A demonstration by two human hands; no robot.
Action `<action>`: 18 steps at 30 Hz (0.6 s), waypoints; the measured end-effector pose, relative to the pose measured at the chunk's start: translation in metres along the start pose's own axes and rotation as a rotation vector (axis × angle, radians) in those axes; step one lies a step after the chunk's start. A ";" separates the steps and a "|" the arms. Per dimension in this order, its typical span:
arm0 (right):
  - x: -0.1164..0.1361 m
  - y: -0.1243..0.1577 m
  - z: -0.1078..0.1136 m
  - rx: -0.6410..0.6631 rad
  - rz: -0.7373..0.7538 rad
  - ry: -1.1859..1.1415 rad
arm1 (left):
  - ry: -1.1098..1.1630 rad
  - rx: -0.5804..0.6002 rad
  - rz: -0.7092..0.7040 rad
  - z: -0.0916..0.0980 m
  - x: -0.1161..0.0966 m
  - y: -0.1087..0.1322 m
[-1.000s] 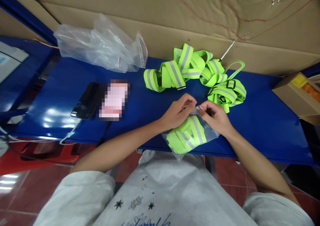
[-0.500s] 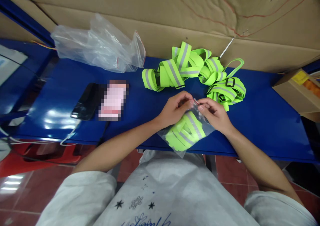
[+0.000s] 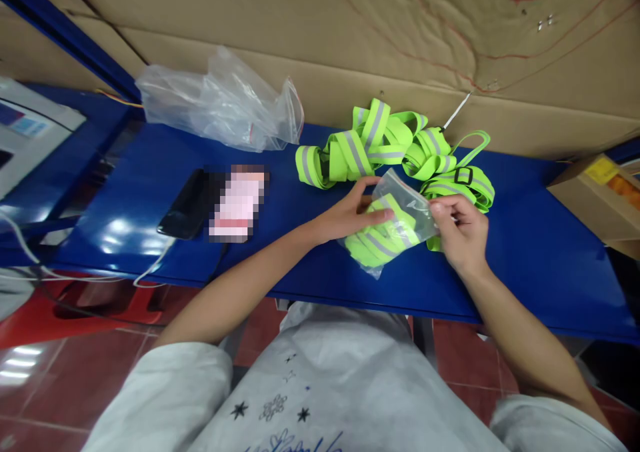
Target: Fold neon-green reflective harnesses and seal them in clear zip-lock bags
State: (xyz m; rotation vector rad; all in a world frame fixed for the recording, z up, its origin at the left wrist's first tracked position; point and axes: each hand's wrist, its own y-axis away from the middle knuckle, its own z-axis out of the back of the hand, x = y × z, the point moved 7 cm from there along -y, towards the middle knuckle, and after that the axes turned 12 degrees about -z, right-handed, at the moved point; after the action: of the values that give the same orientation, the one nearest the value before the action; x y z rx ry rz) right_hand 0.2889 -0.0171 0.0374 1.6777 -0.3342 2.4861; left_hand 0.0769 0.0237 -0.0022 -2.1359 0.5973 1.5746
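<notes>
The left grip [image 3: 350, 217] curls round the left side of a clear bag [image 3: 397, 182], thumb across its front, while the right grip [image 3: 464, 235] pinches its right-hand edge. Between the two grips, inside the bag, sits a folded lime strap [image 3: 373, 247]; loose lime straps [image 3: 385, 155] lie on the bench [image 3: 540, 252] just beyond both.

In the packet [image 3: 396, 183], strapping [image 3: 373, 249]; behind the packet, loose straps [image 3: 350, 155]; to its left, phone [image 3: 184, 207]; behind-left, bags [image 3: 220, 105]; right, box [image 3: 587, 199].
</notes>
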 end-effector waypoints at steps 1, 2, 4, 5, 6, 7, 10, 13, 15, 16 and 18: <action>-0.001 -0.001 0.005 -0.039 0.000 -0.018 | -0.007 0.046 0.004 -0.002 0.001 0.001; -0.002 -0.002 0.009 -0.071 0.004 -0.035 | -0.019 0.082 -0.001 -0.003 0.002 0.001; -0.004 -0.004 0.014 -0.126 0.018 -0.066 | -0.042 0.112 -0.035 -0.002 0.001 0.001; -0.005 -0.004 0.014 -0.135 0.016 -0.096 | -0.047 0.100 -0.064 -0.001 -0.001 0.000; -0.006 -0.004 0.013 -0.125 0.003 -0.141 | -0.047 0.072 -0.098 0.002 -0.003 -0.001; -0.008 -0.005 0.011 -0.096 -0.020 -0.198 | -0.045 0.028 -0.133 0.006 -0.006 -0.002; -0.009 -0.004 -0.002 0.050 -0.098 -0.321 | -0.056 -0.173 -0.252 0.024 -0.020 -0.004; -0.007 -0.002 -0.011 0.136 -0.106 -0.274 | -0.036 -0.378 -0.374 0.043 -0.036 -0.003; -0.007 0.000 -0.017 0.196 -0.082 -0.224 | -0.018 -0.453 -0.407 0.052 -0.041 -0.002; -0.008 0.001 -0.021 0.241 -0.066 -0.200 | -0.017 -0.465 -0.408 0.054 -0.042 -0.002; -0.011 0.005 -0.031 0.360 -0.026 -0.167 | -0.035 -0.442 -0.397 0.052 -0.038 -0.003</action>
State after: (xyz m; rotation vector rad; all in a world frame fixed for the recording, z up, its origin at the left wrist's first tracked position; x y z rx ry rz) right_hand 0.2640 -0.0145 0.0158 2.0097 0.1309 2.5072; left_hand 0.0280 0.0584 0.0205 -2.3361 -0.2071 1.6125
